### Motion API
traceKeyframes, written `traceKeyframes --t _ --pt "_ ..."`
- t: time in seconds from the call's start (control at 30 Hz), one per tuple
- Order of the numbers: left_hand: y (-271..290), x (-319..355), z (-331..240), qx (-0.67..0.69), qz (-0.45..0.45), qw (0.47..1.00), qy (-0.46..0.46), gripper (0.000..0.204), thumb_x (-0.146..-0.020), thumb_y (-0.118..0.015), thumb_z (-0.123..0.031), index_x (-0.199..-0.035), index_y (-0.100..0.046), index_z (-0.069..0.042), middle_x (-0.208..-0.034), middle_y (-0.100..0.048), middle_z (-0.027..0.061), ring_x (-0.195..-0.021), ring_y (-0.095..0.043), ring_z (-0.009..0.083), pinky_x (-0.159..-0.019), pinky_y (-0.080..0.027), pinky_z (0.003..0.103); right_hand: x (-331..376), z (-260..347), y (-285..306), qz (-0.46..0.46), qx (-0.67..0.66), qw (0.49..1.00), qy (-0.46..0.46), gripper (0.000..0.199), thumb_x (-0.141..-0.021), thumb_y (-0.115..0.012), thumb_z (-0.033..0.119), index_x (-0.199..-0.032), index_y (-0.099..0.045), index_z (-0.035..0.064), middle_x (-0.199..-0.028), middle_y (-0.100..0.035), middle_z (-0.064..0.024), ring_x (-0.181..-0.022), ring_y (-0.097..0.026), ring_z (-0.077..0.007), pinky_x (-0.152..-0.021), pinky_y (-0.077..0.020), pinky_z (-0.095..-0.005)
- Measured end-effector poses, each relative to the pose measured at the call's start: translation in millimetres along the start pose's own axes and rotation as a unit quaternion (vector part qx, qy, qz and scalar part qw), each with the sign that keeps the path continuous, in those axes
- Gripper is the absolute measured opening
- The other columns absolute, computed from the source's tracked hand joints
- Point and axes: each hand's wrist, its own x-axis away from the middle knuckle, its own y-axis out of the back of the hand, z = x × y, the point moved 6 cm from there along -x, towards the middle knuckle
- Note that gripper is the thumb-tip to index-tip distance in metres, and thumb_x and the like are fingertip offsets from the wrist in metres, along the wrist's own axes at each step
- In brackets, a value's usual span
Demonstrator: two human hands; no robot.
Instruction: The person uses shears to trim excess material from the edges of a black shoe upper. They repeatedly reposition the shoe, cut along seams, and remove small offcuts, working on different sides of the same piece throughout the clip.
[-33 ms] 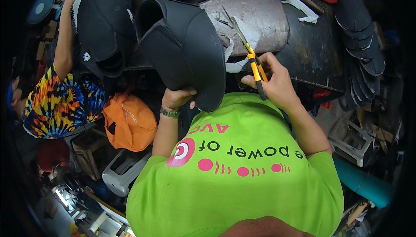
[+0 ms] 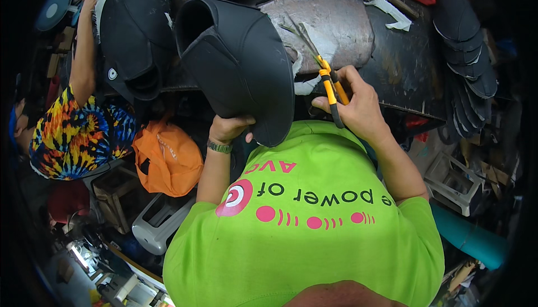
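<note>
A black padded shell (image 2: 235, 71), with a wide round opening at its far end and stitched seams, is tilted up over the near edge of the bench. My left hand (image 2: 231, 130) grips its near rim, fingers partly hidden beneath it. To the right, my right hand (image 2: 358, 102) is closed around the yellow-and-black handles of a pair of scissors (image 2: 326, 76). The scissor blades point away over the bench, slightly parted and a little blurred, apart from the shell. White trimmed strips (image 2: 307, 86) lie beyond the blades.
A worn grey-brown board (image 2: 353, 32) rests on the dark bench (image 2: 403, 60). Stacked black curved pieces (image 2: 471, 54) stand at right. At left, a co-worker's arm (image 2: 83, 63) reaches to another black shell (image 2: 134, 29). An orange bag (image 2: 168, 158) and grey stool (image 2: 159, 223) sit below.
The scissor blades have tilted slightly, and the shell's right edge has shifted a little to the right. Both hands keep their hold.
</note>
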Motion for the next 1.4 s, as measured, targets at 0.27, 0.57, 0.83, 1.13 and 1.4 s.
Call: traceKeyframes --t 0.27,0.57,0.83,1.13,1.4 --pt "-2.0 3.9 -1.5 -0.040 -0.006 0.999 0.031 0.057 -0.072 -0.056 0.021 -0.127 -0.052 0.010 -0.106 -0.065 0.0258 -0.054 -0.062 0.0289 -0.040 -0.052 0.031 -8.9 3.6 7.2 -0.018 0.059 0.998 -0.001 0.058 -0.068 -0.088 0.043 -0.093 -0.054 0.0044 -0.068 -0.053 -0.0075 -0.062 -0.052 -0.0215 -0.062 -0.0430 -0.0346" --pt "0.2 2.8 -0.9 -0.036 0.004 0.999 0.036 0.056 -0.072 -0.057 0.023 -0.127 -0.052 0.010 -0.107 -0.065 0.0258 -0.057 -0.064 0.0301 -0.040 -0.052 0.032 -6.3 -9.9 1.5 0.033 -0.036 0.996 -0.075 0.050 -0.069 -0.091 0.034 -0.084 -0.053 0.0054 -0.068 -0.047 0.0025 -0.063 -0.041 -0.0071 -0.057 -0.0351 -0.0249" --pt "0.4 4.7 -7.1 -0.022 0.009 0.999 0.026 0.057 -0.071 -0.056 0.022 -0.127 -0.052 0.011 -0.109 -0.065 0.0262 -0.059 -0.065 0.0305 -0.040 -0.053 0.033 -0.9 -16.0 0.6 0.054 -0.098 0.991 -0.078 0.052 -0.067 -0.091 0.039 -0.081 -0.054 0.0052 -0.063 -0.055 -0.0015 -0.060 -0.049 -0.0094 -0.056 -0.0399 -0.0267" --pt "2.6 5.8 -3.9 -0.043 0.021 0.998 0.028 0.058 -0.071 -0.055 0.024 -0.127 -0.051 0.012 -0.110 -0.065 0.0277 -0.056 -0.065 0.0310 -0.041 -0.054 0.032 -3.7 -15.4 0.7 0.038 -0.103 0.992 -0.069 0.043 -0.072 -0.091 0.022 -0.081 -0.051 0.0075 -0.068 -0.044 0.0067 -0.062 -0.038 -0.0024 -0.054 -0.0314 -0.0213" --pt "9.4 7.0 0.0 -0.042 0.015 0.998 0.040 0.058 -0.071 -0.056 0.025 -0.127 -0.051 0.010 -0.109 -0.065 0.0263 -0.056 -0.064 0.0307 -0.042 -0.054 0.033 -3.9 -24.2 0.2 0.045 -0.166 0.984 -0.048 0.047 -0.067 -0.093 0.029 -0.074 -0.053 0.0064 -0.062 -0.047 0.0056 -0.057 -0.040 -0.0034 -0.051 -0.0318 -0.0226"
